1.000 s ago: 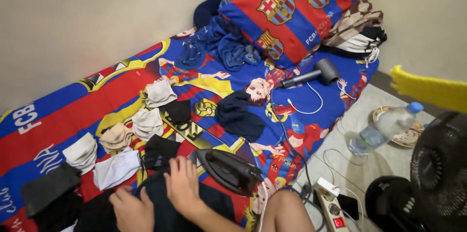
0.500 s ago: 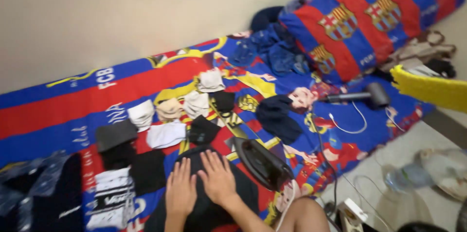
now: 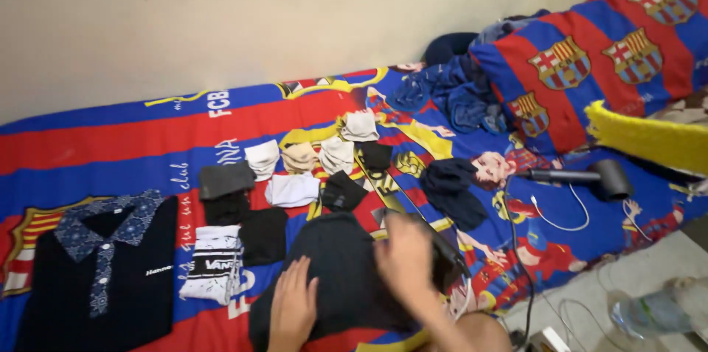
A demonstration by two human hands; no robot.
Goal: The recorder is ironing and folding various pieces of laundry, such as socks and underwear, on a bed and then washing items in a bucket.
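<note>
Left hand (image 3: 293, 313) flat, open on black garment (image 3: 335, 271); right hand (image 3: 404, 260), blurred, over iron (image 3: 442, 252), grip can't be told. Risk: iron scorches fabric or fingers.

Light: even indoor brightness, warm, no strong source visible.
Shadows: soft and faint, darkest under the folded clothes near the middle.
Glare: none on the wall or bedsheet (image 3: 110, 145).
Blur: right hand (image 3: 404, 260) smeared by motion; plastic bottle (image 3: 649, 313) at the near right also soft.
Focus: far wall and left side sharp.
</note>
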